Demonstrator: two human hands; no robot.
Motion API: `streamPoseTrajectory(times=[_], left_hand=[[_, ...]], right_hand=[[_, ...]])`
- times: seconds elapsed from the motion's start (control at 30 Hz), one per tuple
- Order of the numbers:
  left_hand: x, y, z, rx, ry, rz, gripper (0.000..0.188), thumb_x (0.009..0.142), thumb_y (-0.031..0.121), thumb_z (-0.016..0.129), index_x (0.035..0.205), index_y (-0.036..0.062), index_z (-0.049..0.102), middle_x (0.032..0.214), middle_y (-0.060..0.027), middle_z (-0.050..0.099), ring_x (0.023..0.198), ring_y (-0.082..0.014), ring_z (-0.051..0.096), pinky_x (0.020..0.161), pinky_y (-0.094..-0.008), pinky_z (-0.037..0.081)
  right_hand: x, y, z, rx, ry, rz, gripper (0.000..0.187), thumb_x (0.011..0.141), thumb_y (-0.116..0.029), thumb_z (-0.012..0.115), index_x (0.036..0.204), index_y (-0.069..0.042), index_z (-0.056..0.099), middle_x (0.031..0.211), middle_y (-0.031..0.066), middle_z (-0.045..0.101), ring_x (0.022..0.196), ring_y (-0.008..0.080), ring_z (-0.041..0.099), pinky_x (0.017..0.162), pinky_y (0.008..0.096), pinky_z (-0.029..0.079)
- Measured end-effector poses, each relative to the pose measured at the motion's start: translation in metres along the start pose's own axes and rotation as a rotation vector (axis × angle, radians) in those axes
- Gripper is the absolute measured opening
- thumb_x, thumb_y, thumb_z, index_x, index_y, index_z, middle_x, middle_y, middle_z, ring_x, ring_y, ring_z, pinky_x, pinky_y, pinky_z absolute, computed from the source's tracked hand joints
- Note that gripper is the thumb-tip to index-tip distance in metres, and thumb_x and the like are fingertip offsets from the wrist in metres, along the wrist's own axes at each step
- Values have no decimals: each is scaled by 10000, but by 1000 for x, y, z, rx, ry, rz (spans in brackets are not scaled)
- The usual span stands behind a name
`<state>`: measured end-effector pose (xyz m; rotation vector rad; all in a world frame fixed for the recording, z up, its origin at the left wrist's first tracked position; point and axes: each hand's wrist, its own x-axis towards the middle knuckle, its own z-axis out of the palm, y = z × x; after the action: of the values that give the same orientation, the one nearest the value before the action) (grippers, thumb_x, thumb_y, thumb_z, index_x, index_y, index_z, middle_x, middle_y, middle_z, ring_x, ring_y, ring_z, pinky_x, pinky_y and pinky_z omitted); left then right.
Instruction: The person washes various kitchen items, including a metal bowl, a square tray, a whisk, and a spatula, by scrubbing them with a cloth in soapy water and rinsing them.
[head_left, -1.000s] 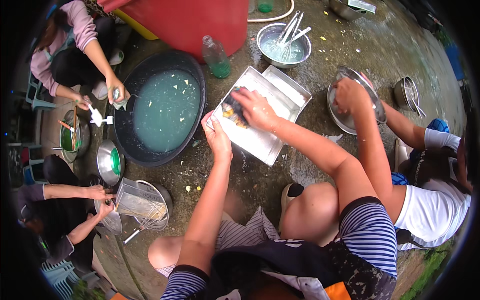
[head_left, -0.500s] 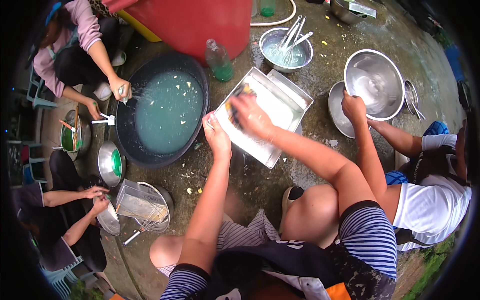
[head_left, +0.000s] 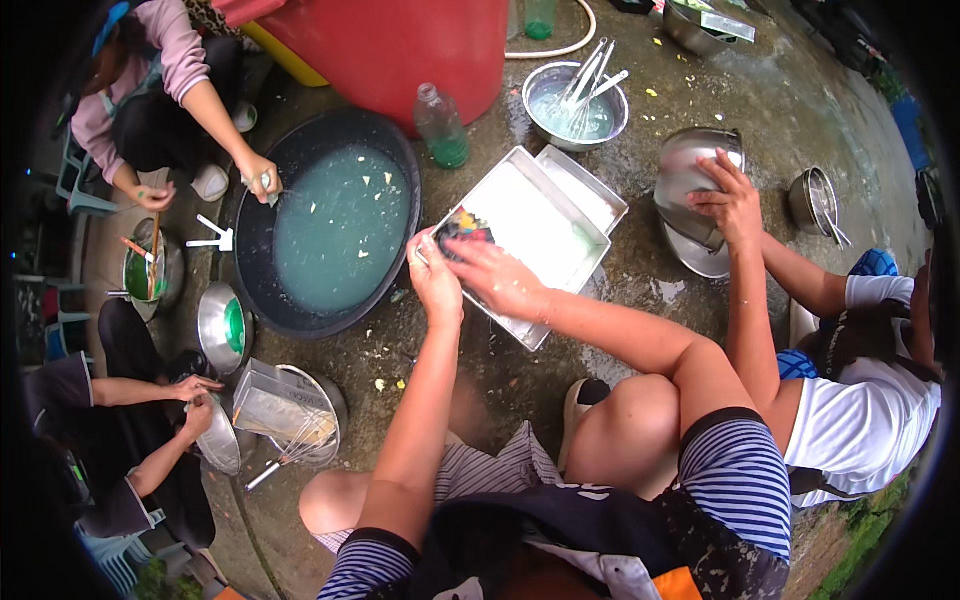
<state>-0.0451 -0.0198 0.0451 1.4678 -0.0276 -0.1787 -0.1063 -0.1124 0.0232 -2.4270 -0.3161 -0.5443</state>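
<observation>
Beyond my bent right knee (head_left: 628, 425), my left hand (head_left: 436, 280) is closed around the left corner of a shallow rectangular metal pan (head_left: 545, 225), which lies straight ahead of me. My right hand (head_left: 500, 278), blurred, reaches almost flat over a dark multicoloured wad (head_left: 466, 228), perhaps cloth, inside that same corner; I cannot tell how tightly my fingers hold it. I judge the step to be rubbing the pan's inner face; another stroke would call for a steady left grip and even pressure toward the right. Just past the pan sits a second metal pan (head_left: 598, 200). Left is a dark tub (head_left: 257, 245) of cloudy water; farther off, a clear bottle (head_left: 437, 112) and a metal bowl (head_left: 560, 138) holding whisks (head_left: 588, 85).
</observation>
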Motion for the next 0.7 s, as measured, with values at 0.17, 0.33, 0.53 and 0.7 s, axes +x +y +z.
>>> streamPoseTrajectory(times=[0.17, 0.33, 0.53, 0.7], left_hand=[[-4, -3, 5, -13, -16, 24, 242, 914, 223, 352, 970, 18, 469, 887, -64, 523, 798, -126, 492, 738, -262, 409], [3, -6, -3, -37, -13, 45, 226, 915, 210, 351, 980, 31, 473, 907, -61, 520, 827, -126, 485, 748, -258, 404], [-6, 3, 7, -33, -39, 41, 224, 915, 198, 348, 986, 25, 472, 923, -62, 512, 843, -123, 481, 767, -256, 398], [-4, -4, 3, -109, -57, -30, 227, 913, 207, 356, 991, 27, 471, 929, -64, 511, 843, -123, 479, 764, -256, 397]], right_hand=[[-3, 60, -34, -205, 165, 408, 403, 718, -59, 564, 1109, -42, 468, 1238, 187, 365, 1135, 346, 358, 952, 423, 296], [3, 11, 2, 17, 94, 41, 449, 693, -58, 580, 1127, -67, 463, 1242, 178, 368, 1149, 324, 360, 959, 417, 292], [-1, 53, -31, -133, 162, 252, 393, 727, -92, 565, 1111, -74, 488, 1237, 164, 379, 1121, 339, 377, 944, 414, 311], [-1, 16, -1, -72, 157, 150, 415, 697, -99, 591, 1090, -41, 471, 1183, 214, 397, 1115, 362, 375, 940, 431, 292]])
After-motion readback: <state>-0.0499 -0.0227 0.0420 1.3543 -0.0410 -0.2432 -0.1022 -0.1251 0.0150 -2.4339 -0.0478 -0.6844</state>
